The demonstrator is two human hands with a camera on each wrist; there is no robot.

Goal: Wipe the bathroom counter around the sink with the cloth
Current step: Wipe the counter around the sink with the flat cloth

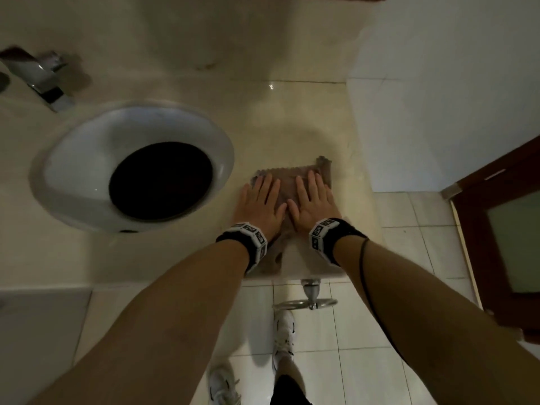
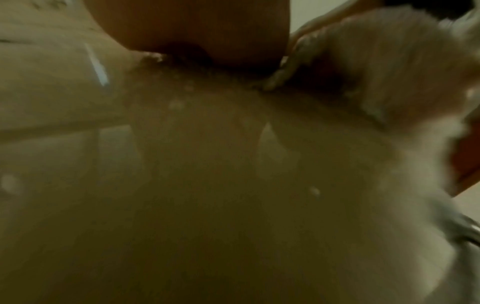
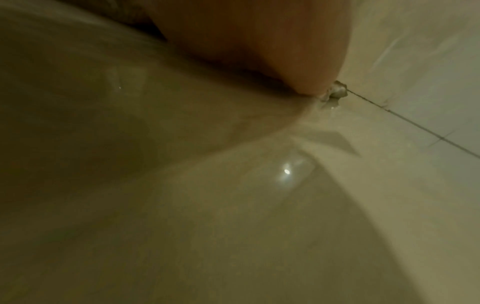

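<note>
A brownish cloth (image 1: 287, 182) lies flat on the cream counter (image 1: 292, 121), to the right of the round white sink (image 1: 87, 159). Both hands press on it side by side with straight fingers: my left hand (image 1: 260, 200) on its left half, my right hand (image 1: 312, 200) on its right half. In the left wrist view the palm (image 2: 207, 30) rests on the cloth (image 2: 376, 61), which is blurred. The right wrist view shows the heel of my right hand (image 3: 259, 41) on the counter (image 3: 233, 205), with a corner of the cloth (image 3: 337, 91) by the wall.
A chrome faucet (image 1: 43, 77) stands behind the sink at the far left. A white wall (image 1: 438, 97) bounds the counter on the right, with a dark wooden door (image 1: 502, 229) beyond. A chrome towel ring (image 1: 309, 299) hangs below the counter's front edge.
</note>
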